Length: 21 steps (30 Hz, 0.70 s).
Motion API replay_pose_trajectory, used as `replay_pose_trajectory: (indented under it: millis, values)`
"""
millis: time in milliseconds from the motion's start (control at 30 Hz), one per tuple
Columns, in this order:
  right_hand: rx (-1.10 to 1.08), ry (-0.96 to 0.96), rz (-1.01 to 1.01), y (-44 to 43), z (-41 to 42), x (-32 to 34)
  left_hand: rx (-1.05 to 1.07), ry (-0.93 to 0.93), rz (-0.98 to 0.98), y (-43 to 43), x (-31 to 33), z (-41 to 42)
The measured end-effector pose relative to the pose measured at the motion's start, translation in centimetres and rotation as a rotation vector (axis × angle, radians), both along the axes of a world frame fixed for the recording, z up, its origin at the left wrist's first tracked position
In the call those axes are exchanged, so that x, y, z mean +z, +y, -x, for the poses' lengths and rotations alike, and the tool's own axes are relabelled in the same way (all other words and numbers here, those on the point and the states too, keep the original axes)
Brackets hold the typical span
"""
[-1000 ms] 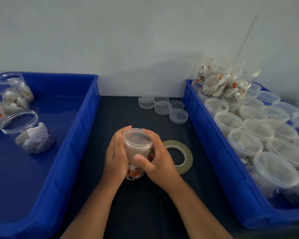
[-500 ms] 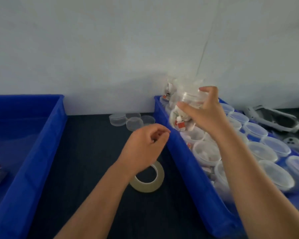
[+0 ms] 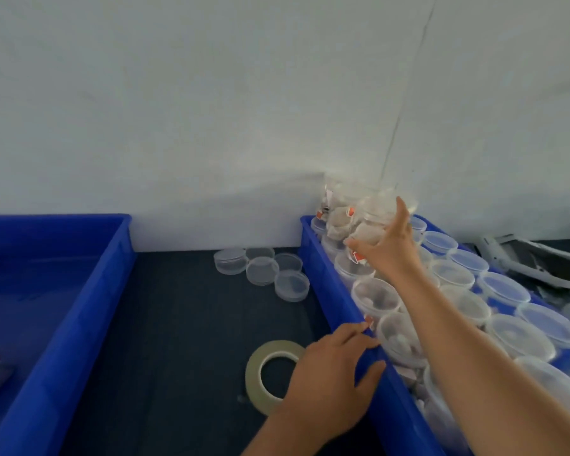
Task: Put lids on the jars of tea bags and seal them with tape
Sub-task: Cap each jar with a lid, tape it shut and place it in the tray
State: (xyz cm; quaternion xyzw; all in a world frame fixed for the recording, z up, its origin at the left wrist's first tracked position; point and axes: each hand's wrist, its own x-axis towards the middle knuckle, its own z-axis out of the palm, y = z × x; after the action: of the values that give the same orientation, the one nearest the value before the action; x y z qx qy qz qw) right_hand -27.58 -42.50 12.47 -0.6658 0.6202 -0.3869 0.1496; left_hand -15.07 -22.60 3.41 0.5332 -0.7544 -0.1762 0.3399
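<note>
The right hand (image 3: pixel 390 250) reached out over the far end of the right-hand blue bin (image 3: pixel 338 302) and gripped a clear jar (image 3: pixel 371 222) of tea bags, thumb against its lower side and fingers wrapped round it, one finger pointing up along the wall; the jar was held just above the other jars there, and its top was too blurred to tell whether a lid sat on it. Behind it a few more jars of tea bags (image 3: pixel 338 205) were piled in the bin's far corner against the white wall. The rest of that bin was filled with rows of lidded jars (image 3: pixel 507 327) standing close together. The left hand (image 3: pixel 334 373) lay on the near rim of the same bin, fingers nearly straight over the edge and thumb spread on the outer wall, holding nothing. Just beside it the roll of tape (image 3: pixel 260 373) lay flat on the dark table (image 3: pixel 178 324), partly covered by that hand. Several loose lids (image 3: pixel 262 269) sat in a cluster near the wall. A second blue bin (image 3: pixel 63 307) stood at the left.
</note>
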Motion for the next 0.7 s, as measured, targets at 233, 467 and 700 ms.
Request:
replay_pose_trajectory:
  millis: [233, 467, 700]
  values:
    - [0.067, 0.003, 0.11, 6.1, -1.0, 4.2, 0.101, 0.115, -0.059, 1.0, -0.4, -2.4]
    - [0.661, -0.072, -0.2, 17.8, -7.5, 1.3, 0.467, 0.244, -0.097, 6.1, -1.0, -9.7]
    - [0.591, 0.067, 0.273, 22.3, -13.5, -9.9, 0.613, 0.14, -0.011, 13.1, 3.9, -15.8]
